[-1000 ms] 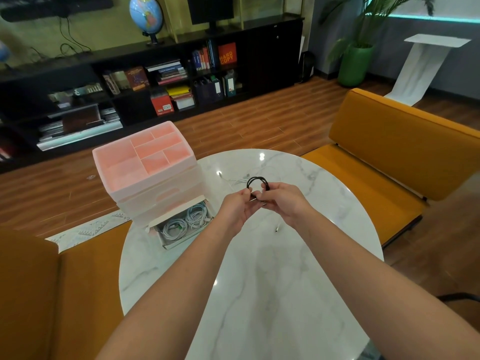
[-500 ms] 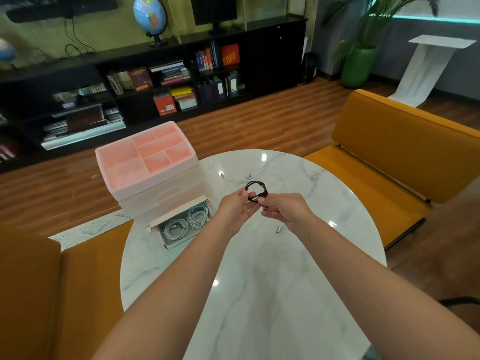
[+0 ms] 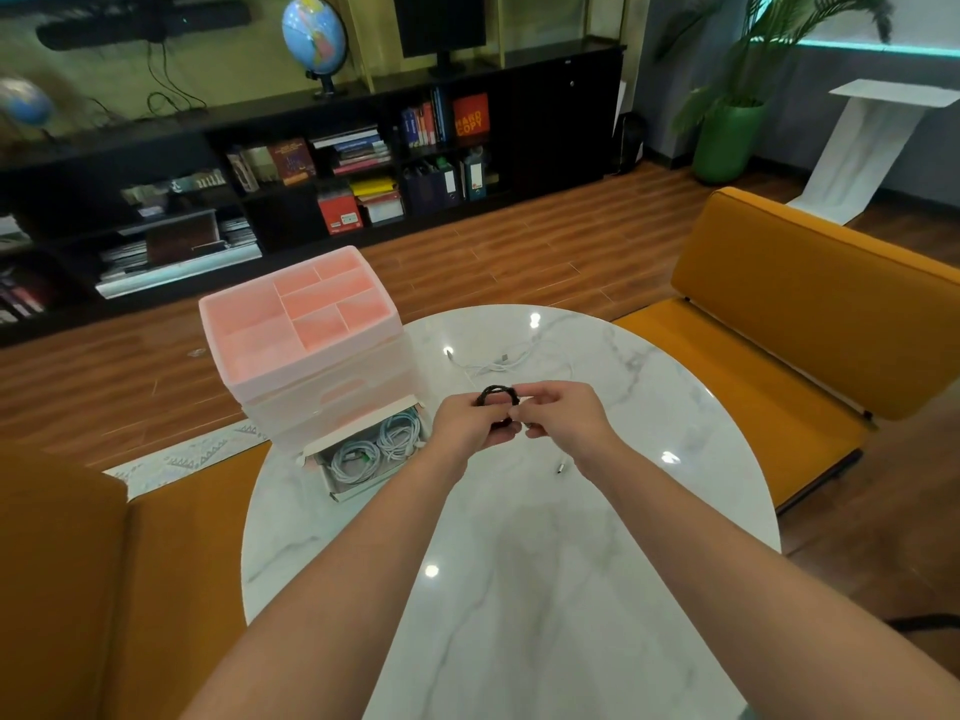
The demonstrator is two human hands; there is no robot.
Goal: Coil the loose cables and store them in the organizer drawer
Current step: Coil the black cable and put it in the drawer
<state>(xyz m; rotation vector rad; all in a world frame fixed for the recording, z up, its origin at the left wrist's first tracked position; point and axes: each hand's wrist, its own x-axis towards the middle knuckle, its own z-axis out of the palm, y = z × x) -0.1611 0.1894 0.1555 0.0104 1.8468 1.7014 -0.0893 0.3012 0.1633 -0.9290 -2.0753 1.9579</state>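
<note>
Pinching the coiled black cable (image 3: 497, 396) between my left hand (image 3: 470, 426) and right hand (image 3: 563, 418) at frame centre, I judge the open organizer drawer (image 3: 374, 449) lies lower left, nearer my left hand.

Single head-worn wide-angle view, looking forward and steeply down from above a round marble table (image 3: 519, 589), with both forearms entering from the bottom edge and the left hand (image 3: 470, 426) and right hand (image 3: 563, 418) meeting near frame centre at arm's length. The pink organizer (image 3: 306, 330) sits beyond and left of the hands, while the far field takes in a black bookshelf (image 3: 363, 163) along the back wall and an orange bench (image 3: 810, 314) at right. Straight edges bow toward the frame borders; no second view is given.
</note>
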